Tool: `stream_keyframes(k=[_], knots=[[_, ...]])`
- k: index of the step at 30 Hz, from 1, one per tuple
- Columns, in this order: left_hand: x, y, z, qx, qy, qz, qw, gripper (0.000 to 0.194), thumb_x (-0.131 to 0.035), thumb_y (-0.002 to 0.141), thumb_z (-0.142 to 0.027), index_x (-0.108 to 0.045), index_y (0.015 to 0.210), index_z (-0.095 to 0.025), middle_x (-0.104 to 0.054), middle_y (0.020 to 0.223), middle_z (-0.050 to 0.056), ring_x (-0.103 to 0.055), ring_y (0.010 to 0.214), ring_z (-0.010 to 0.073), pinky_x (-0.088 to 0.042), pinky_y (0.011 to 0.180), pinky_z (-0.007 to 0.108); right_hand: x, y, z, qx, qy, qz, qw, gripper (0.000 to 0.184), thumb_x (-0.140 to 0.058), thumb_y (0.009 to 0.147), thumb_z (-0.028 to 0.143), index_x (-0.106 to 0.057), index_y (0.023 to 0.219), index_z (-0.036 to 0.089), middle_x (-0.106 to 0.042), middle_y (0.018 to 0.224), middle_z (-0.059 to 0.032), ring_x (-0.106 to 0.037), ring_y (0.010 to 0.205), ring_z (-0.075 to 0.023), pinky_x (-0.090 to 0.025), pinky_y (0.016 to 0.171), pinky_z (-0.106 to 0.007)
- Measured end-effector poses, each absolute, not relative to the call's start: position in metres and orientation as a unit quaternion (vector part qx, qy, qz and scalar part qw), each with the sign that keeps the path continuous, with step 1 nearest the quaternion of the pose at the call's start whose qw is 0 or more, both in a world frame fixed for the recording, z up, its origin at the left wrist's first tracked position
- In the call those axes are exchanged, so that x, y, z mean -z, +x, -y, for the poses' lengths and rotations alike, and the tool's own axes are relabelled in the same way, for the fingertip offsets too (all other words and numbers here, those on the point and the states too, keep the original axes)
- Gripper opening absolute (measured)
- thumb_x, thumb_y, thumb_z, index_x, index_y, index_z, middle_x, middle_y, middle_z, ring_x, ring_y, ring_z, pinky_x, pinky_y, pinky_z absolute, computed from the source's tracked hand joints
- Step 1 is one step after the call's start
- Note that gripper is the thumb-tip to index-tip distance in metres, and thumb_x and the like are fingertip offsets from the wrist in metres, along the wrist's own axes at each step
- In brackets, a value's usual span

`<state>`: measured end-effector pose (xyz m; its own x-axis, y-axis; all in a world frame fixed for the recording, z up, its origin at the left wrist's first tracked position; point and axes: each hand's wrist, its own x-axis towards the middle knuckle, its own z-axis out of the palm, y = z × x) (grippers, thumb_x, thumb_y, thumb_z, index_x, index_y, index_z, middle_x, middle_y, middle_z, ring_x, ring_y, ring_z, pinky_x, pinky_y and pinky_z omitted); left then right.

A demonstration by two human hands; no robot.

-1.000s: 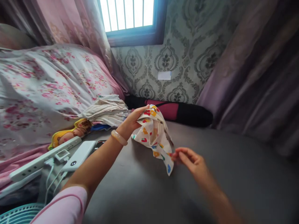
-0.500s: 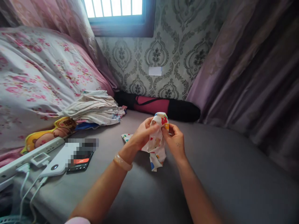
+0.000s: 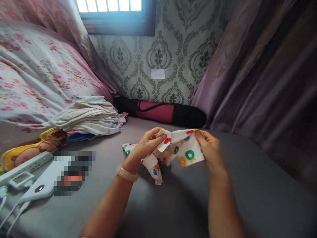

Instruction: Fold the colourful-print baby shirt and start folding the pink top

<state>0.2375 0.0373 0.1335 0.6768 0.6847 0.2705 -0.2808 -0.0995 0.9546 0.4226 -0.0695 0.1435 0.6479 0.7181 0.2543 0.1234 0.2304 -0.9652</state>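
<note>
A small white garment [image 3: 180, 148] with a colourful print of green, yellow, red and blue shapes is stretched between my two hands above the grey bed sheet. My left hand [image 3: 151, 142], with a pale bangle on its wrist, pinches a folded edge of it between thumb and fingers. Out to the right, my right hand [image 3: 210, 145] grips the other upper corner, so that a panel hangs open between them. Below my left hand a sleeve-like end dangles towards the sheet, and another part sticks out to the left. What kind of garment it is I cannot tell.
A pile of folded pale clothes [image 3: 86, 115] lies at the left, near a yellow cartoon plush [image 3: 37, 148]. Closer in are a white power strip [image 3: 29, 167], a white power bank [image 3: 47, 181] with cables, and a blurred-out dark device [image 3: 74, 175]. A black-and-red long bag [image 3: 156, 111] rests along the wall.
My right hand has moved to the right and pulled the garment's edge outward, spreading the bunched cloth. My left hand has stayed near the same spot. The view has shifted slightly right.
</note>
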Motion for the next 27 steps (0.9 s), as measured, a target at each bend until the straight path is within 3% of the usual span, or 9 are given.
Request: stream_keyframes(k=[5, 10, 13, 16, 18, 21, 24, 27], knots=[[-0.157, 0.231, -0.020, -0.316, 0.671, -0.129, 0.658, 0.026, -0.066, 0.078, -0.041, -0.065, 0.076, -0.015, -0.057, 0.064, -0.002, -0.048, 0.052, 0.0078, -0.035, 0.046, 0.018, -0.182, 0.429, 0.136, -0.198, -0.651, 0.332, 0.653, 0.035, -0.078, 0.060, 0.048, -0.069, 0.077, 0.019, -0.065, 0.058, -0.0021, -0.054, 0.043, -0.0142, -0.039, 0.037, -0.022], [-0.168, 0.228, -0.007, -0.272, 0.687, -0.098, 0.667, 0.024, -0.066, 0.078, -0.041, -0.067, 0.083, -0.017, -0.060, 0.064, 0.001, -0.052, 0.052, 0.0113, -0.037, 0.046, 0.021, -0.191, 0.442, 0.189, -0.205, -0.693, 0.345, 0.599, 0.031, -0.078, 0.055, 0.051, -0.067, 0.058, 0.022, -0.056, 0.043, -0.0028, -0.047, 0.033, -0.0137, -0.031, 0.030, -0.023], [-0.159, 0.236, -0.016, -0.271, 0.722, -0.101, 0.628, 0.024, -0.063, 0.080, -0.039, -0.067, 0.085, -0.016, -0.060, 0.068, 0.001, -0.052, 0.057, 0.0112, -0.038, 0.049, 0.020, -0.178, 0.463, 0.187, -0.217, -0.749, 0.402, 0.480, 0.029, -0.077, 0.059, 0.048, -0.074, 0.070, 0.021, -0.066, 0.060, -0.0053, -0.057, 0.049, -0.0175, -0.042, 0.041, -0.024], [-0.145, 0.247, -0.028, -0.265, 0.763, -0.119, 0.577, 0.024, -0.060, 0.083, -0.039, -0.065, 0.081, -0.015, -0.059, 0.072, 0.002, -0.051, 0.063, 0.0108, -0.039, 0.051, 0.019, -0.166, 0.470, 0.163, -0.134, -0.772, 0.465, 0.412, 0.023, -0.072, 0.068, 0.041, -0.076, 0.083, 0.024, -0.072, 0.085, -0.0053, -0.064, 0.079, -0.0244, -0.051, 0.066, -0.031], [-0.139, 0.253, -0.032, -0.249, 0.781, -0.123, 0.559, 0.025, -0.059, 0.083, -0.039, -0.064, 0.079, -0.015, -0.057, 0.071, 0.001, -0.050, 0.063, 0.0102, -0.038, 0.051, 0.018, -0.162, 0.461, 0.143, -0.094, -0.749, 0.500, 0.425, 0.020, -0.065, 0.075, 0.040, -0.075, 0.088, 0.028, -0.072, 0.096, -0.0036, -0.062, 0.095, -0.0262, -0.049, 0.081, -0.035], [-0.136, 0.256, -0.030, -0.229, 0.777, -0.121, 0.574, 0.026, -0.059, 0.083, -0.040, -0.062, 0.087, -0.015, -0.057, 0.073, 0.000, -0.050, 0.062, 0.0091, -0.038, 0.051, 0.018, -0.160, 0.437, 0.114, -0.145, -0.667, 0.565, 0.464, 0.025, -0.056, 0.085, 0.041, -0.073, 0.097, 0.027, -0.070, 0.104, -0.0028, -0.061, 0.102, -0.0245, -0.046, 0.092, -0.038], [-0.139, 0.256, -0.025, -0.240, 0.742, -0.126, 0.613, 0.030, -0.063, 0.081, -0.040, -0.056, 0.096, -0.016, -0.055, 0.070, -0.002, -0.048, 0.055, 0.0069, -0.035, 0.048, 0.016, -0.155, 0.420, 0.094, -0.245, -0.596, 0.594, 0.482, 0.027, -0.057, 0.086, 0.041, -0.070, 0.103, 0.024, -0.070, 0.104, -0.0038, -0.063, 0.098, -0.0213, -0.049, 0.088, -0.035], [-0.143, 0.256, -0.020, -0.231, 0.715, -0.141, 0.644, 0.031, -0.065, 0.079, -0.041, -0.053, 0.091, -0.015, -0.050, 0.061, -0.005, -0.043, 0.048, 0.0047, -0.029, 0.043, 0.015, -0.147, 0.417, 0.087, -0.346, -0.546, 0.592, 0.482, 0.027, -0.062, 0.083, 0.042, -0.069, 0.101, 0.023, -0.071, 0.097, -0.0038, -0.066, 0.088, -0.0189, -0.053, 0.076, -0.030]])
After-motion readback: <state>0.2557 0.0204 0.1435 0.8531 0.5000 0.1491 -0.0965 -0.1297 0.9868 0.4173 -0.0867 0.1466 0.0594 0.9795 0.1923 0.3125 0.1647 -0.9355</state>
